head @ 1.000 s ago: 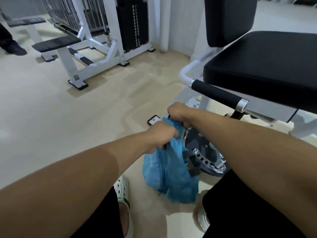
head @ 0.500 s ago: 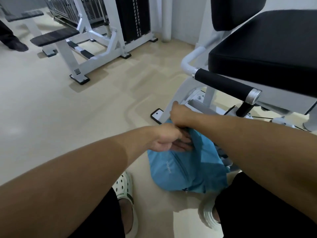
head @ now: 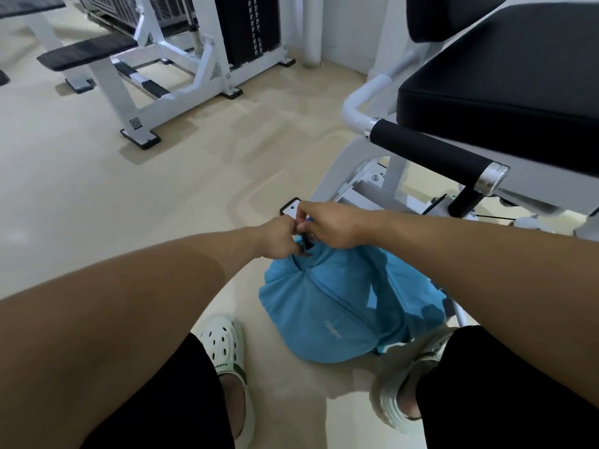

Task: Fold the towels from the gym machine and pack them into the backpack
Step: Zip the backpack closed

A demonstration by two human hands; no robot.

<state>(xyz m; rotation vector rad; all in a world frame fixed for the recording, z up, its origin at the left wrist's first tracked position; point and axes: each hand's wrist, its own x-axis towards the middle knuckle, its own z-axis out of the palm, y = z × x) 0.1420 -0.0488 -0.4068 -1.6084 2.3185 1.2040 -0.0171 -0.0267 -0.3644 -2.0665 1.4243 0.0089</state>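
The gym machine point(head: 505, 102) fills the right side of the view, its black padded seat and a black foam-covered handle bar point(head: 434, 153) jutting out over the pale floor point(head: 97, 196). A second white-framed machine with a weight stack point(head: 249, 24) stands well apart at the far left. No towels show anywhere, neither on the seat nor on the floor.

The blue backpack point(head: 337, 312) slumps on the floor between the person's white clogs point(head: 223, 348), just beside the base of the nearer machine. It looks soft and part-filled, but its mouth is bunched up under the hands, so what is inside cannot be told.

Both hands meet at the top of the bag. The left hand point(head: 278, 238) is curled tight around gathered blue fabric near a small dark fitting, probably a zip pull or strap buckle. The right hand point(head: 330, 225) pinches at the same spot with bent fingers; exactly what it has hold of is hidden by the knuckles.

My guess is that the bag is being opened or closed at the zip. The risk here is loose fabric catching in the zip teeth, since the cloth is bunched rather than held taut. The limp bag could also tip sideways against the machine's frame if pulled with nothing steadying its base.
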